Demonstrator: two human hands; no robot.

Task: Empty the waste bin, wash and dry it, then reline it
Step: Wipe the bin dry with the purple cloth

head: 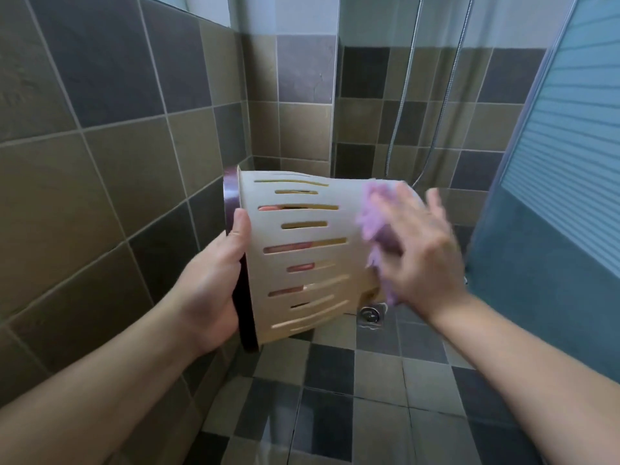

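Hands (pixel 214 283) on slotted cream bin (pixel 302 256)

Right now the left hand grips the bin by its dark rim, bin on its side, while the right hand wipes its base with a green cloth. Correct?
Not quite: the cloth is purple, not green. The head view shows the left hand gripping the bin by its dark rim, bin on its side, right hand wiping at the base.

Matt plastic bin (pixel 302 236), fluffy cloth (pixel 375 223) (purple), metal drain (pixel 370 315), matt tiles.
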